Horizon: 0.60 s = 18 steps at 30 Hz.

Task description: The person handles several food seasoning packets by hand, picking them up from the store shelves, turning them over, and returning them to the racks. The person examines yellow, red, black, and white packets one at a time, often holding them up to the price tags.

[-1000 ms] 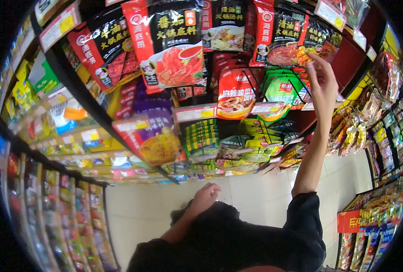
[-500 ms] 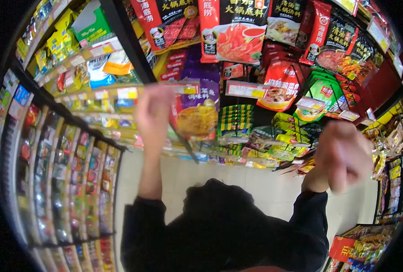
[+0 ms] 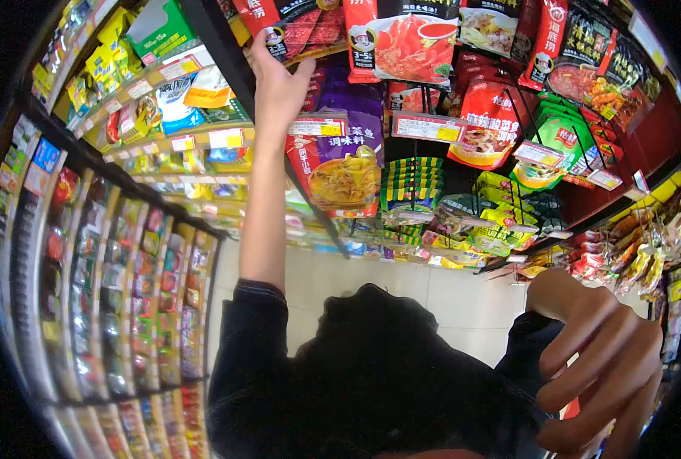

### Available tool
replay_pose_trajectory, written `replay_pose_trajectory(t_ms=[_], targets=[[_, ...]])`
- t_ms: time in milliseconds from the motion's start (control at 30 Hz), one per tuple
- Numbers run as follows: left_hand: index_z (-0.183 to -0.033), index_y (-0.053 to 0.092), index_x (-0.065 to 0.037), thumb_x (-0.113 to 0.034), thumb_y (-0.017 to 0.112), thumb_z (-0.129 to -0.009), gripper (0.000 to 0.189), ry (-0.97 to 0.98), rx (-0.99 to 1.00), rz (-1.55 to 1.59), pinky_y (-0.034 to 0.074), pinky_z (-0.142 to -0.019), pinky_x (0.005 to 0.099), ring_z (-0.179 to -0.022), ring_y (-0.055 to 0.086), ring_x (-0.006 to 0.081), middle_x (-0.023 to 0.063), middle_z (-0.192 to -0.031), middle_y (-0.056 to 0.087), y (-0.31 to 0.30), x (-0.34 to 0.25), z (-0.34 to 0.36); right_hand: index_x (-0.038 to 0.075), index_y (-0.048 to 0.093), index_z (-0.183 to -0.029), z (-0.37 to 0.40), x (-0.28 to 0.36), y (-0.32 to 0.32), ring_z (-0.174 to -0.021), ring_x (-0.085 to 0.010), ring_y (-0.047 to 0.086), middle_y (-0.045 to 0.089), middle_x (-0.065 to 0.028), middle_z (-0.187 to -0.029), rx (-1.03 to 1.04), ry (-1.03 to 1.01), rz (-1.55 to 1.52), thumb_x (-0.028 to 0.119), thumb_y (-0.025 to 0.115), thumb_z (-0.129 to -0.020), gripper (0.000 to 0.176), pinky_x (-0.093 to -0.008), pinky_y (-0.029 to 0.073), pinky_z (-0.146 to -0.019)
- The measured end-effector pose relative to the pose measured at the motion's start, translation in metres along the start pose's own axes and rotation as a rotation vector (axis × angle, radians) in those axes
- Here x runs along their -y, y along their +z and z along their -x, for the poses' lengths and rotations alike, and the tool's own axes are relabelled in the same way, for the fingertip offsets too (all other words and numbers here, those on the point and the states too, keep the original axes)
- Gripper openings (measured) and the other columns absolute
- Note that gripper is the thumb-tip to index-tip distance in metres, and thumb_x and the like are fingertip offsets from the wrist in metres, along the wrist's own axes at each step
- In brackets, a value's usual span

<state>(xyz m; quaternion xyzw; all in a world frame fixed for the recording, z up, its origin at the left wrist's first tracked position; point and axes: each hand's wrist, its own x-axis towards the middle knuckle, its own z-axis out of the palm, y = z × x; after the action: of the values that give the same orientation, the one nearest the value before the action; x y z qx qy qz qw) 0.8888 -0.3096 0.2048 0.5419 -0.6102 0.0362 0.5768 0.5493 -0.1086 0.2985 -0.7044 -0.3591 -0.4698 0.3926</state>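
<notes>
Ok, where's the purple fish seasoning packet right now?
Head view, left of centre: the purple packet hangs just right of and below the left hand, with the red pouch to its right.

Two hands, left hand (image 3: 278,86) and right hand (image 3: 604,367); front-facing on hooks, one purple packet (image 3: 340,172), one red pouch (image 3: 478,122), one green pouch (image 3: 561,141).

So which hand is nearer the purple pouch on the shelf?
Left. The left hand is raised just up and left of the purple pouch; the right hand is low, far off to its lower right.
</notes>
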Motion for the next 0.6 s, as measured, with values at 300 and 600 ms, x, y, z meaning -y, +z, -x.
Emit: replay_pose_trajectory(t_ms=[300, 600], targets=[[-0.145, 0.027, -0.001, -0.015, 0.079, -0.089, 0.077, -0.018, 0.046, -0.074, 0.055, -0.079, 0.0315, -0.089, 0.067, 0.0184, 0.0129, -0.099, 0.064, -0.019, -0.057, 0.02, 0.013, 0.071, -0.081, 0.004, 0.014, -0.003, -0.056, -0.0167, 0.062, 0.071, -0.0082, -0.074, 0.019, 0.111, -0.087, 0.004, 0.07, -0.085, 0.01, -0.025, 0.044, -0.047], [-0.113, 0.065, 0.001, -0.031, 0.077, -0.092, 0.041, -0.197, 0.035, 0.432, 0.048, -0.044, 0.0282, -0.066, 0.068, 0.0143, 0.0058, -0.082, 0.065, -0.023, -0.042, 0.004, 0.014, 0.071, -0.081, 0.006, 0.015, -0.005, -0.055, -0.0152, 0.061, 0.071, -0.0066, -0.074, 0.04, 0.117, -0.035, 0.004, 0.072, -0.084, 0.01, -0.0237, 0.043, -0.046]])
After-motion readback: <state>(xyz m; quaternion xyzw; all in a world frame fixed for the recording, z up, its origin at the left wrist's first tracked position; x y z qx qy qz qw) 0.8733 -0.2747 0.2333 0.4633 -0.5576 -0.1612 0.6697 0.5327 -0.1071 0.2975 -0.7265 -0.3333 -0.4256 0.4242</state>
